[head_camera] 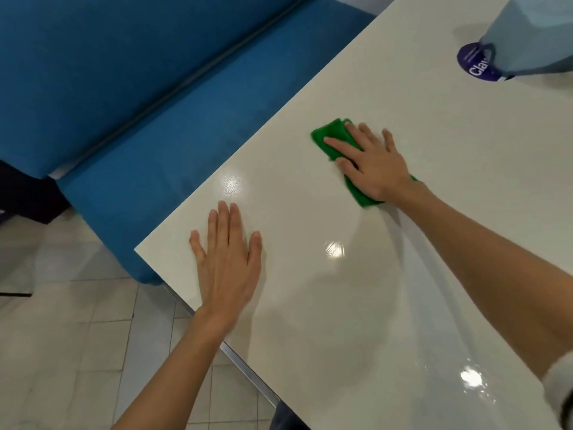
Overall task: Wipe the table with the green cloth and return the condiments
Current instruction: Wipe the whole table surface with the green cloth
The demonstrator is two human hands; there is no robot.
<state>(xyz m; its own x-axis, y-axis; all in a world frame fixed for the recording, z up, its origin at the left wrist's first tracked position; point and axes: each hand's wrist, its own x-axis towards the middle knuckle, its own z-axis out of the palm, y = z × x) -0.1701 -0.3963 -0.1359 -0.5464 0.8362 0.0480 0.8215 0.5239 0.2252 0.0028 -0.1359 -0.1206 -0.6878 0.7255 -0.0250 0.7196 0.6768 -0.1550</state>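
1. At the lower right edge of the frame, a white sleeve (561,386) is pushed up on the right arm.
2. The white table (341,321) fills the lower and right parts of the frame. Its top is glossy, with bright light spots and a wet-looking streak running from the lower right up toward the middle.
3. The left hand (228,259) lies palm down on the table near its lower left corner, just left of centre. Its fingers are straight and close together, and it holds nothing.
4. The right hand (372,162) sits right of centre and higher up, pressing flat on the green cloth (330,142). Its fingers are spread and extended, not curled round the fabric.
5. The green cloth lies folded on the tabletop under that hand, showing past the fingertips and again below the wrist.
6. A tiled floor (62,336) shows at the lower left, beyond the table edge.
7. A pale blue bottle (527,35) with a purple label stands on the table in the upper right corner, well apart from the cloth.
8. A blue padded bench (124,103) fills the upper left, along the table's far side.
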